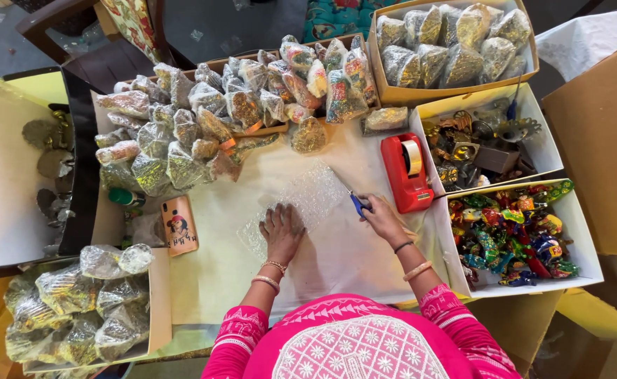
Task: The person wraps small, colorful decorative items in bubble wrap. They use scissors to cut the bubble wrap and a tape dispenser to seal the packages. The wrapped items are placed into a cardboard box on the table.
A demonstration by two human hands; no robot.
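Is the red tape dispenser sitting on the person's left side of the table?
No, the red tape dispenser stands on the right, just beyond the right hand holding blue-handled scissors.

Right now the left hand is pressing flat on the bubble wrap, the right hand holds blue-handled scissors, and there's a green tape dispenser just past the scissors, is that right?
Not quite. The tape dispenser is red, not green, as the head view shows. The rest holds: the left hand presses flat on the bubble wrap, and the right hand holds the blue-handled scissors, with the dispenser just past them.
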